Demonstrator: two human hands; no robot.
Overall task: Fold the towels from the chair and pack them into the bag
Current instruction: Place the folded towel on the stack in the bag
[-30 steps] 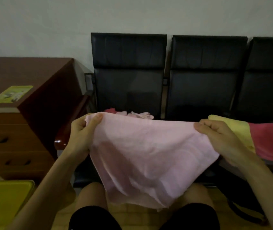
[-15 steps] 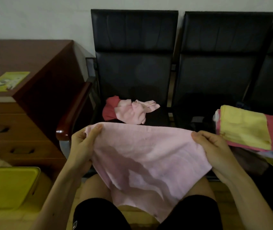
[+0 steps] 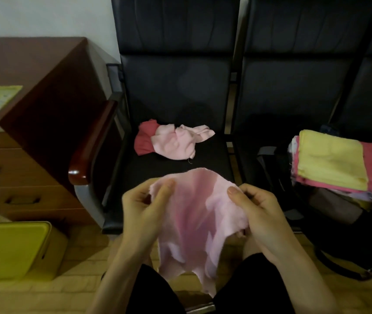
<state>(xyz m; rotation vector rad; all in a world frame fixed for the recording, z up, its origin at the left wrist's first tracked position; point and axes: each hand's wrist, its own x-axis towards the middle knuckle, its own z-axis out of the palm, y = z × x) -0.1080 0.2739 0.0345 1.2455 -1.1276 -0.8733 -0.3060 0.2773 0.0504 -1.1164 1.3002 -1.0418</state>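
Left hand (image 3: 145,209) and right hand (image 3: 256,210) both pinch the limp pale-pink cloth towel's (image 3: 197,223) top corners above the lap; misaligned corners would likely skew the fold.

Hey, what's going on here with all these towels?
A person is folding a pale pink towel over their lap. The left hand and right hand each pinch an upper corner, close together. A crumpled red and pink heap lies on the black chair seat. A folded yellow and pink stack sits at the dark bag on the right.
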